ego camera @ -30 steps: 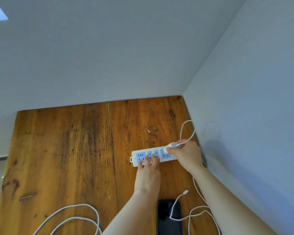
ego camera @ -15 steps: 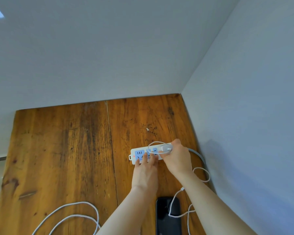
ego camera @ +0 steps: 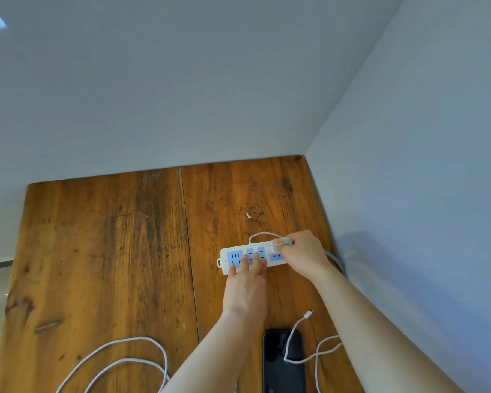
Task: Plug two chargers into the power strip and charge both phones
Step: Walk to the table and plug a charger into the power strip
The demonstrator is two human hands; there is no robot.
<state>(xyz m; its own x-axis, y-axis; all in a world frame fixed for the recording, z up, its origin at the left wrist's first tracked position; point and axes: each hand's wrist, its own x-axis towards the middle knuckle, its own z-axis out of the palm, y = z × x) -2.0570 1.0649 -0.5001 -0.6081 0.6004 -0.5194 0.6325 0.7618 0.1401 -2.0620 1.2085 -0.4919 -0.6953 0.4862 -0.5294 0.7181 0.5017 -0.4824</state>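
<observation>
A white power strip [ego camera: 224, 258] with blue sockets and a red light lies on the wooden table [ego camera: 111, 251] near the right wall. My left hand [ego camera: 245, 287] lies flat with its fingertips pressing on the strip's near edge. My right hand [ego camera: 304, 256] grips a white charger [ego camera: 281, 241] at the strip's right-hand socket. The charger's white cable [ego camera: 301, 361] loops behind the strip, and its free plug end [ego camera: 308, 314] lies on the table. A black phone [ego camera: 281, 370] lies face up near the bottom edge, with the cable crossing it.
A second white cable [ego camera: 142, 340] loops on the table at the bottom left. Grey walls close off the table at the back and along the right side. The strip's grey power lead [ego camera: 335, 259] runs toward the right wall.
My right hand brought the charger from the strip's right end onto the right-hand socket. The cable swung from the wall side into a loop behind the strip. My left hand stayed on the strip.
</observation>
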